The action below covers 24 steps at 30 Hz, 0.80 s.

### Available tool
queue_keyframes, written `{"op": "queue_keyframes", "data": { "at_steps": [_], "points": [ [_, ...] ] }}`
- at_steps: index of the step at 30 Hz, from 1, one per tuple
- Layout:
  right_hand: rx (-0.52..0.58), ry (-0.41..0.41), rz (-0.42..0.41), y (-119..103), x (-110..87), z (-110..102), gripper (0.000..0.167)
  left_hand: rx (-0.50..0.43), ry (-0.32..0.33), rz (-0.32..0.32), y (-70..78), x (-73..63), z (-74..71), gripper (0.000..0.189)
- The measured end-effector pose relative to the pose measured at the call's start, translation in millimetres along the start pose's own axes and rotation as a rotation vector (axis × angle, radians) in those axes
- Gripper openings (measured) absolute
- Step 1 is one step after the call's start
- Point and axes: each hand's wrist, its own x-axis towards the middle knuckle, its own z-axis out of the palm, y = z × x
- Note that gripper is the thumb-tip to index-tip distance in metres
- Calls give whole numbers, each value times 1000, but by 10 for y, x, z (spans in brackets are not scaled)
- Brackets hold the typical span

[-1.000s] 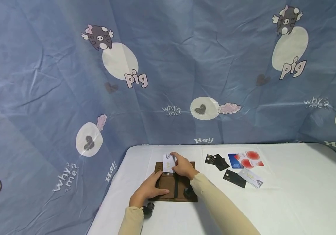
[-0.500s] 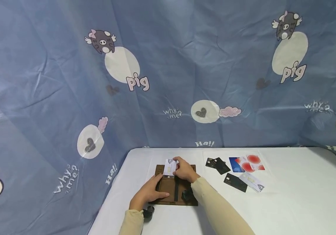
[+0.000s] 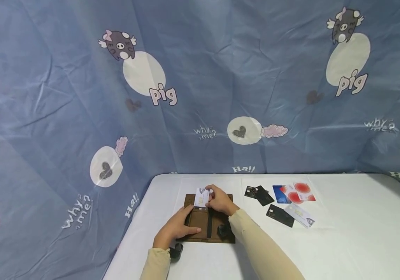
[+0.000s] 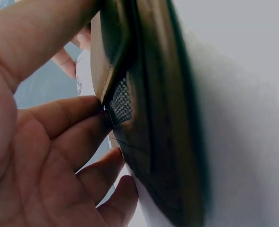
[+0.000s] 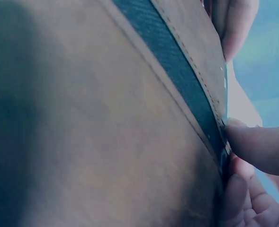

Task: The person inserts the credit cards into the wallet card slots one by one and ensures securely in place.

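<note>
A brown wallet (image 3: 198, 221) lies unfolded on the white table, a dark strap (image 3: 209, 224) running down its middle. My right hand (image 3: 220, 202) pinches a white VIP card (image 3: 201, 197) by its right edge, at the top of the wallet's left pocket. Just below that card a strip of a black card (image 3: 202, 209) shows at the pocket mouth. With thumb across the pocket and fingertips at its upper left edge, my left hand (image 3: 177, 226) holds the wallet. The left wrist view shows these fingers (image 4: 82, 137) against the wallet's edge, beside a patch of woven fabric (image 4: 121, 101).
Right of the wallet lie overlapping black cards (image 3: 264, 195), another black VIP card (image 3: 279, 216) and a white card (image 3: 299, 215). Behind these are a blue card (image 3: 279, 194) and red-and-white cards (image 3: 301, 191). A blue patterned cloth (image 3: 200, 85) hangs behind the table.
The white card tilted slightly to the right, then straightened a little and now sits marginally lower at the pocket. Both hands keep their hold; the head view shifted slightly.
</note>
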Motion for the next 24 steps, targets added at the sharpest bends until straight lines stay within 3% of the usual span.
{"op": "queue_keyframes", "data": {
  "at_steps": [12,19,24],
  "points": [
    [26,-2,-6,10,7,9,53,20,6,30,-40,2,3,91],
    [7,-7,-14,15,-39,38,50,16,-12,1,-49,-27,30,91],
    [-19,21,-21,-10,-32,25,50,14,4,14,-35,-6,11,91]
  ]
}}
